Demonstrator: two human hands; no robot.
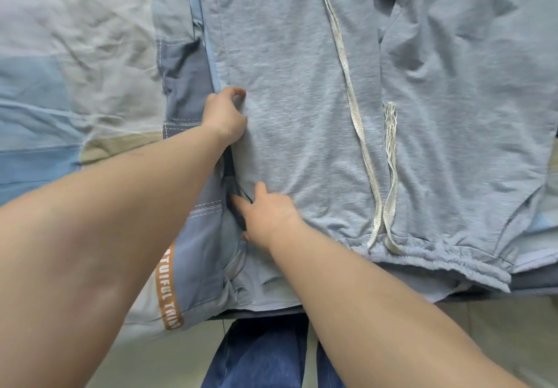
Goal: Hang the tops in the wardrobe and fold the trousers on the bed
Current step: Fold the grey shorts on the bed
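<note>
1. Our grey trousers (302, 116) lie flat on the bed (60, 55), waistband toward us, drawstrings (356, 122) loose on top.
2. Our left hand (225, 116) pinches the trousers' left edge; our right hand (268, 215) lies with fingers straight at the same edge, nearer the waistband.
3. Folding from here, we risk trapping the drawstrings.
4. We may also drag the patterned sheet (187, 85) along and skew the fold.

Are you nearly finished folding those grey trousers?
Not yet. The trousers are spread flat on the bed, waistband nearest, drawstring loose on top. The left hand grips their left edge and the right hand rests lower down it. No fold shows yet. No wardrobe or tops are in view.
</note>
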